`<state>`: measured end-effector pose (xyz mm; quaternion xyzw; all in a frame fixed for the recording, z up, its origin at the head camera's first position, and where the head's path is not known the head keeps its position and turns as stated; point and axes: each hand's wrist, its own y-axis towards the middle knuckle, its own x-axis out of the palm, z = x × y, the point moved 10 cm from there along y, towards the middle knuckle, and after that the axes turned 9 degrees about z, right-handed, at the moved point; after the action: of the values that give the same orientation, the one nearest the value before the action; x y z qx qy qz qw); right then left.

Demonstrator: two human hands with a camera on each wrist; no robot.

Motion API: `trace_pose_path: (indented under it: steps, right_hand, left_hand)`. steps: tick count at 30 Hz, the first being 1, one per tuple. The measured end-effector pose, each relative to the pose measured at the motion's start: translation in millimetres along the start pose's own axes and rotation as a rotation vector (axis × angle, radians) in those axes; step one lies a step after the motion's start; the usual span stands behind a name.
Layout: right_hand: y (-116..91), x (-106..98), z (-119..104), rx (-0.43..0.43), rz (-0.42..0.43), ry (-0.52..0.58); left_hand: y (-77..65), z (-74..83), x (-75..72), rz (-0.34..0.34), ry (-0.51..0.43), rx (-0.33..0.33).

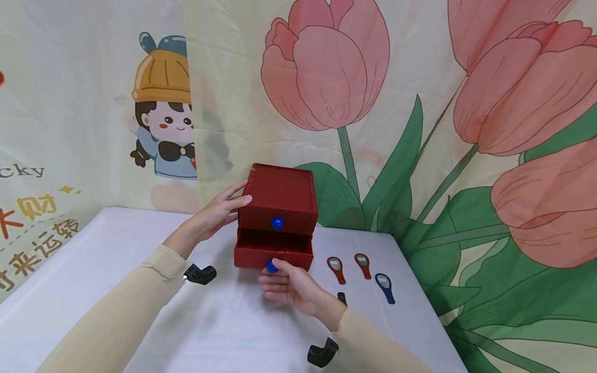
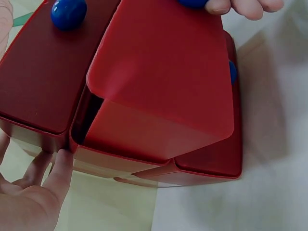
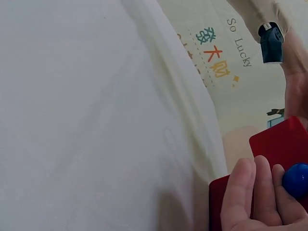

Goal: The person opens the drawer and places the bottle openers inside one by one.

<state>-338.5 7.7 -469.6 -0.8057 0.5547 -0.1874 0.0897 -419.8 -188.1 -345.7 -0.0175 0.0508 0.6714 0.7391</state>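
Note:
A red drawer cabinet with blue round knobs stands on the white table. Its middle drawer is pulled out; the top drawer and bottom drawer sit closed in the left wrist view. My left hand rests against the cabinet's left side, fingers extended. My right hand pinches the pulled-out drawer's blue knob, thumb over it and the other fingers stretched out to the left. In the head view the bottom drawer is hidden below the pulled-out one.
Right of the cabinet lie two red magnifying-glass-shaped items and a blue one. A dark item is partly hidden behind my right wrist. A printed cloth hangs behind the table.

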Motion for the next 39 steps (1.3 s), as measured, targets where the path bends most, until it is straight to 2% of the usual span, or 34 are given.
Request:
trace_pose_path:
  steps: [12, 28, 39]
  right_hand:
    - [-8, 3, 1, -0.014, 0.006, 0.069]
    - [-18, 5, 6, -0.016, 0.012, 0.06]
    - [-27, 6, 10, 0.02, 0.006, 0.057]
  left_hand:
    - [0.3, -0.3, -0.2, 0.0, 0.01, 0.0]
    - [0.4, -1.0, -0.9, -0.003, -0.001, -0.007]
    - [-0.7, 0.0, -0.5, -0.005, 0.007, -0.002]
